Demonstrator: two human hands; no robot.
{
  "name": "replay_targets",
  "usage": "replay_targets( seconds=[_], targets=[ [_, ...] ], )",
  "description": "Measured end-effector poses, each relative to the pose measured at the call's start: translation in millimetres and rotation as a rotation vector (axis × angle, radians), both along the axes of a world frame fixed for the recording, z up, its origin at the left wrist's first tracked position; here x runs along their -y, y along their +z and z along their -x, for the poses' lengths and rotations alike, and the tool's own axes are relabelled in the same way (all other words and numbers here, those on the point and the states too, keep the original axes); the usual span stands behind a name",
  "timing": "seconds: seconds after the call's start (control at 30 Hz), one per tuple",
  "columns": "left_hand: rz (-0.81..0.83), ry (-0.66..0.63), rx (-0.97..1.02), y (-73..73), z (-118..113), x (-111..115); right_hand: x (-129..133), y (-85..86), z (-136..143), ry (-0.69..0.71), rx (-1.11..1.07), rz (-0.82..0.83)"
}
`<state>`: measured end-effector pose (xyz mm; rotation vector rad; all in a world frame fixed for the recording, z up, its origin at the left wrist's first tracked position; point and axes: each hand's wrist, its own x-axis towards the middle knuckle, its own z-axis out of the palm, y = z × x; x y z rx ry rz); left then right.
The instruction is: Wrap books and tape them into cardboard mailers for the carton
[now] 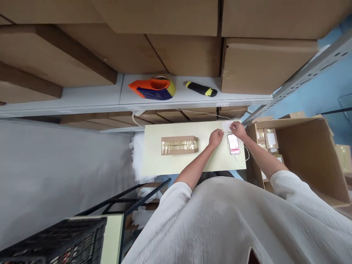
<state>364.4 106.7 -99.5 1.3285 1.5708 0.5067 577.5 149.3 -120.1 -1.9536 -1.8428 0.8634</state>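
On the pale table (154, 165), a small white paper slip (226, 126) lies at the far edge between my two hands. My right hand (238, 130) is closed in a pinch at the slip's right side. My left hand (216, 139) is closed too, its fingertips by the slip's lower left corner; what they hold is too small to tell. Just below the slip lies a phone (233, 144) with a lit screen, and a white cable (247, 156) beside it. To the left of my hands rests a cardboard box (179, 145) sealed with clear tape.
Above the table, a shelf (104, 96) bears large cartons (266, 66), an orange and blue tape dispenser (152, 88) and a black and yellow box cutter (201, 89). An open carton (308, 157) with small boxes stands right. A black crate (60, 242) sits lower left.
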Motion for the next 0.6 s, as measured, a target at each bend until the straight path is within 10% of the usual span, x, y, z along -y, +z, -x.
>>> replay_targets(
  seconds=[0.23,0.6],
  targets=[
    [-0.043,-0.112,-0.087,9.6,-37.6,-26.9,18.7,21.2,-16.6,0.027,0.018,-0.071],
    [0.053,0.04,-0.29,16.3,-4.9,-34.8,35.4,22.6,-66.9,-0.15,0.376,0.006]
  ],
)
